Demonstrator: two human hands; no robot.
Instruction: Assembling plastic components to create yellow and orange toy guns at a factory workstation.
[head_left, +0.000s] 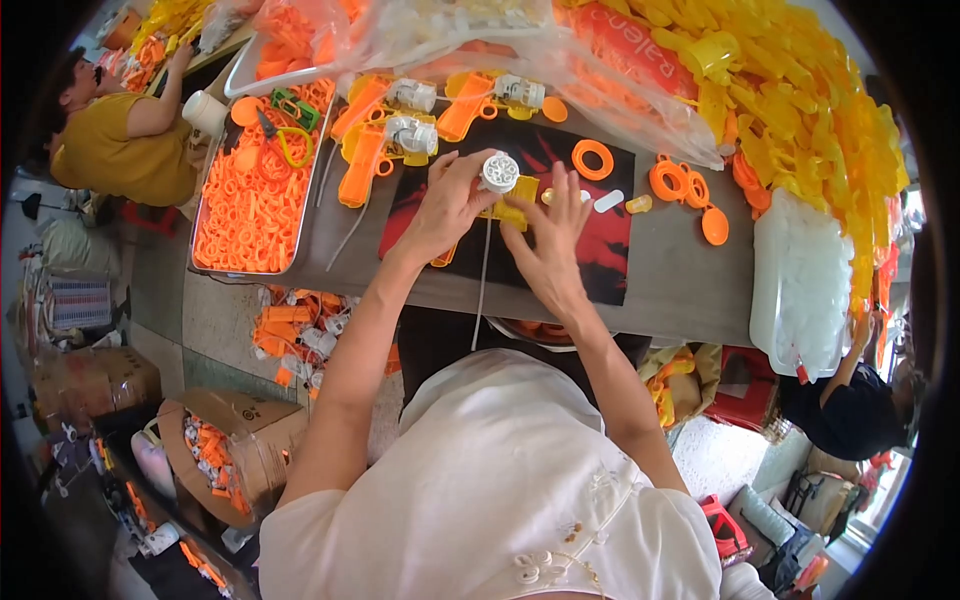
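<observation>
My left hand (447,205) is closed on a toy assembly whose white round end (500,172) with a patterned face points up. Its yellow plastic body (512,208) lies between my two hands, and an orange piece pokes out below my left wrist. My right hand (550,240) is beside it with fingers stretched apart; its thumb is close to the yellow body, and I cannot tell whether it touches. A thin white cord (483,290) hangs from the assembly over the table edge. To the right lie an orange ring (592,159), a small white oval piece (608,201) and a small yellow piece (638,204).
Several similar orange, yellow and clear toy assemblies (410,134) lie at the back left. A tray (296,235) of small orange parts holds yellow-handled scissors (296,148). Yellow parts (800,130) heap up at right, above a bag of translucent pieces (800,270). People sit on both sides.
</observation>
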